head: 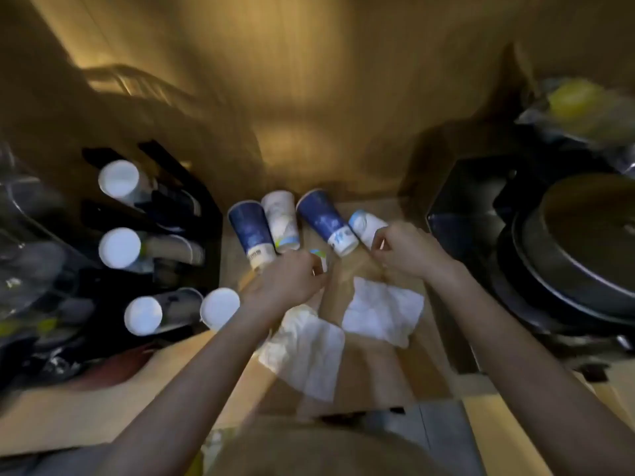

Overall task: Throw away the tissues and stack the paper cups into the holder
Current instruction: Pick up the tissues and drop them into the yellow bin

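Both hands reach forward over the wooden counter (pixel 371 379) toward a row of paper cups standing upside down. The left hand (pixel 287 281) is curled, its fingers closed near the base of the dark blue cup (pixel 249 231), and a small bit of white and green shows at its fingertips; the picture is too blurred to tell whether it grips anything. The right hand (pixel 405 250) is pinched on the short white cup (pixel 366 226) at the right end of the row, thumb and fingers touching its side.

Four cups stand in that row: the dark blue one, a white patterned cup (pixel 281 219) just beside it, a second blue cup (pixel 324 219), and the short white one. Two tissues lie flat on the counter nearer the person than the hands: one tissue (pixel 307 352) under the left forearm, the other tissue (pixel 383 312) between the two wrists.

To the left stands the black cup holder (pixel 192 201) with three cup stacks in it (white bottoms facing the camera), and one more loose cup (pixel 220 308) stands just beside its near stack.
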`<state>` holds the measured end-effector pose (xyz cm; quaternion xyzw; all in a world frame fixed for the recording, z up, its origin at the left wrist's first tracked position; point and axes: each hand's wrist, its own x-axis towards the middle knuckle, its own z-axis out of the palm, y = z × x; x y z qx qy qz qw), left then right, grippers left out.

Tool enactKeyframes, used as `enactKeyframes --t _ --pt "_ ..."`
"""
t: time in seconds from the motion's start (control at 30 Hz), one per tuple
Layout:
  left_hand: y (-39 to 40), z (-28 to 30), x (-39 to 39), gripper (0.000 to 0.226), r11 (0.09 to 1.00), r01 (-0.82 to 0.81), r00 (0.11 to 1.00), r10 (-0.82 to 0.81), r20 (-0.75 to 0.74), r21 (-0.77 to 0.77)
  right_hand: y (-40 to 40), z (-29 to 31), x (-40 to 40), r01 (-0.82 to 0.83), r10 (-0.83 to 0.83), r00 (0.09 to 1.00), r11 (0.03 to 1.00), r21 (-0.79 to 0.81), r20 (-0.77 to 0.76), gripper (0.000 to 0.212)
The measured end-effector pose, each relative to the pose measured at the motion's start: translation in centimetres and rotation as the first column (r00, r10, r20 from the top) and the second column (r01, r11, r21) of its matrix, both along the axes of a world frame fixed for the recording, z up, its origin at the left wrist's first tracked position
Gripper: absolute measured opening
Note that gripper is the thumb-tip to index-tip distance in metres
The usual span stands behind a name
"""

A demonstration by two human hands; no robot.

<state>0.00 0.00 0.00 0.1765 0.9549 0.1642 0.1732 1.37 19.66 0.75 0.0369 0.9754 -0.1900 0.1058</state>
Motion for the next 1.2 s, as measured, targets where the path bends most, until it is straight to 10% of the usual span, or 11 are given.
enactKeyframes --t 0.23,0.73,1.2 --pt "-0.8 -8.7 4.5 0.028 0.988 0.036 0.973 0.001 0.233 -0.152 0.6 -9.6 3.7 -0.11 0.07 0.938 0.989 0.1 0.338 0.042" --pt "-3.9 -16.6 12.0 0.026 0.966 -0.164 0.986 0.164 -0.013 -0.199 -0.5 -15.5 8.6 -0.188 0.149 0.971 0.957 0.22 0.185 0.031" --pt "-12.1 -13.5 18.1 0.029 0.666 -0.683 0.727 0.657 0.197 0.301 -12.4 -13.8 10.8 -0.056 0.165 0.971 0.862 -0.503 0.176 0.039"
